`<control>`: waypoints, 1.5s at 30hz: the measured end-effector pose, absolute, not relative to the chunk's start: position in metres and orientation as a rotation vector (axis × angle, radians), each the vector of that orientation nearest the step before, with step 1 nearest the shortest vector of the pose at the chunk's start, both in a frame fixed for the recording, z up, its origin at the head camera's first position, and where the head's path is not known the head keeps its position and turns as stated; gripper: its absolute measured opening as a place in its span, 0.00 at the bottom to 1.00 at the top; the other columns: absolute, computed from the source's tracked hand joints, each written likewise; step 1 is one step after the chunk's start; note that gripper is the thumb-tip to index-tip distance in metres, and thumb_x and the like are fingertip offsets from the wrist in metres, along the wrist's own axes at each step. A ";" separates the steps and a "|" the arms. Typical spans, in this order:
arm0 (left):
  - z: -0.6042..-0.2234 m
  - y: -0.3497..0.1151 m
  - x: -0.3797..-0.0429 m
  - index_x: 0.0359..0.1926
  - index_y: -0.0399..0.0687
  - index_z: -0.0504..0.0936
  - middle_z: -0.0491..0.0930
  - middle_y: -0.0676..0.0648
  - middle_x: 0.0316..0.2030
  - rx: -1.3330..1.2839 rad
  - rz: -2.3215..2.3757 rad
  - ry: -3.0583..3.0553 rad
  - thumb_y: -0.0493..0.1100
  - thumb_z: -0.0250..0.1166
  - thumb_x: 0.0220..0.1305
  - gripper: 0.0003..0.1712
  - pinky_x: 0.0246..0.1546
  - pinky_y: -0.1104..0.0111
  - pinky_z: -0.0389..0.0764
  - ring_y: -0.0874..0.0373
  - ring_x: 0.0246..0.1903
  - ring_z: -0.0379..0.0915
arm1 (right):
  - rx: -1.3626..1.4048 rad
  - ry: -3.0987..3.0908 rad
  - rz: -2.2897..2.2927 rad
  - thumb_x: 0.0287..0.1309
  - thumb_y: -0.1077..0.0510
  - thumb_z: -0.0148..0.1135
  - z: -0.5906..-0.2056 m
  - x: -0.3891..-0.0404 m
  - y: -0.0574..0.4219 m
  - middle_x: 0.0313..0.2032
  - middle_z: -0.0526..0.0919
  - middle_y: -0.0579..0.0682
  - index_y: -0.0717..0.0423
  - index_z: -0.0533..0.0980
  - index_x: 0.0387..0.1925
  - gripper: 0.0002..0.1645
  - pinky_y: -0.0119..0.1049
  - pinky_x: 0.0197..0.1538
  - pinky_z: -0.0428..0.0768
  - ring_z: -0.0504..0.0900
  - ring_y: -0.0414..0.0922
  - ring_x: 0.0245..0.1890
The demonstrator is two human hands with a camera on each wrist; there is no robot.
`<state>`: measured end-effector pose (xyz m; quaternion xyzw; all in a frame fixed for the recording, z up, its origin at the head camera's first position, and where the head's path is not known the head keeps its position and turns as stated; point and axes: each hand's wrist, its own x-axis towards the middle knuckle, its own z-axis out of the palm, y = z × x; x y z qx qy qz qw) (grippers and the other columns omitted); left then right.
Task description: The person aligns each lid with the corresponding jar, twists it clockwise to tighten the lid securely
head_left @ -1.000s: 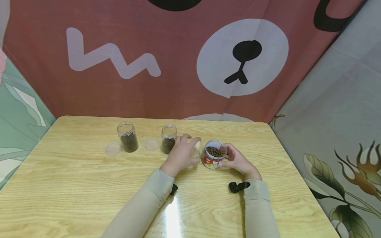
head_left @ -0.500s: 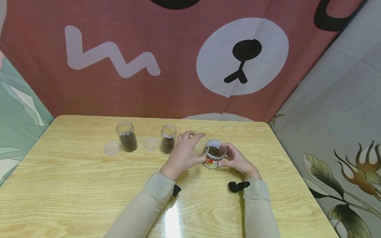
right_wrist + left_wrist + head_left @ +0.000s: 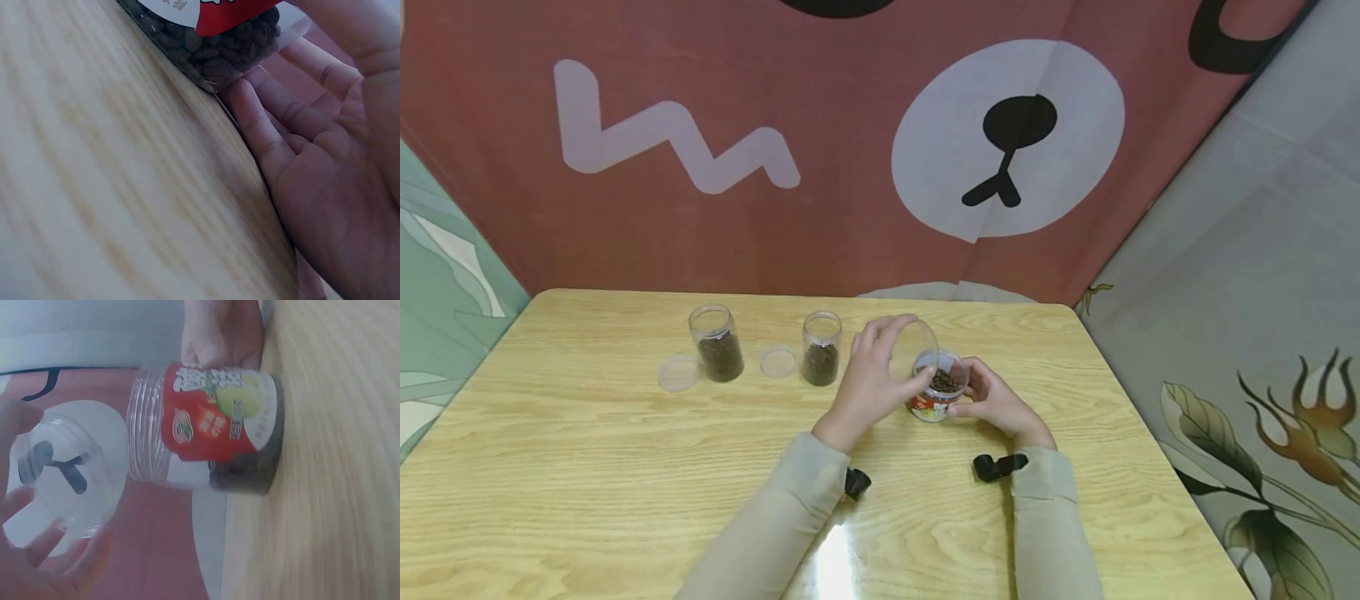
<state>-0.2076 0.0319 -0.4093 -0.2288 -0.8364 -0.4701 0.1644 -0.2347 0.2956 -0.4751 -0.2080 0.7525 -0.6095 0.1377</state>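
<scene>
A clear plastic jar (image 3: 930,408) with a red fruit label stands upright on the table, lidless, with brown pellets inside. Around its right side curl the thumb and fingers of my right hand (image 3: 996,405); in the right wrist view the fingers (image 3: 250,115) touch the jar's base. My left hand (image 3: 872,379) grips a clear round lid (image 3: 913,350) by its edge, tilted and raised above the jar's left side. The left wrist view shows that lid (image 3: 65,472) apart from the jar's threaded mouth.
Left of my hands stand two taller clear jars, a near one (image 3: 821,362) and a far-left one (image 3: 721,354), both lidless with dark contents. Clear lids lie flat beside them, one between the jars (image 3: 778,362) and one at far left (image 3: 678,373). A printed cloth (image 3: 737,242) hangs behind the table.
My left hand has lifted the clear lid from left of the labelled jar up and rightward, to above its rim. The right hand keeps holding the jar in place.
</scene>
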 end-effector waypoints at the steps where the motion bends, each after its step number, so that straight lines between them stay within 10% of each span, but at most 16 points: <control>1: -0.410 0.033 -0.208 0.72 0.53 0.68 0.67 0.40 0.65 -0.652 -1.385 -2.357 0.50 0.74 0.61 0.40 0.55 0.56 0.79 0.43 0.62 0.64 | -0.608 2.177 -1.764 0.55 0.70 0.74 -0.475 -0.235 0.296 0.62 0.71 0.60 0.67 0.63 0.66 0.40 0.29 0.61 0.74 0.73 0.40 0.61; 45: -0.445 0.046 -0.213 0.71 0.45 0.56 0.61 0.45 0.72 -0.636 -1.954 -2.198 0.43 0.74 0.63 0.44 0.69 0.53 0.68 0.49 0.73 0.57 | -0.603 2.183 -1.785 0.52 0.69 0.76 -0.478 -0.236 0.296 0.59 0.74 0.49 0.58 0.68 0.63 0.39 0.30 0.61 0.74 0.74 0.41 0.61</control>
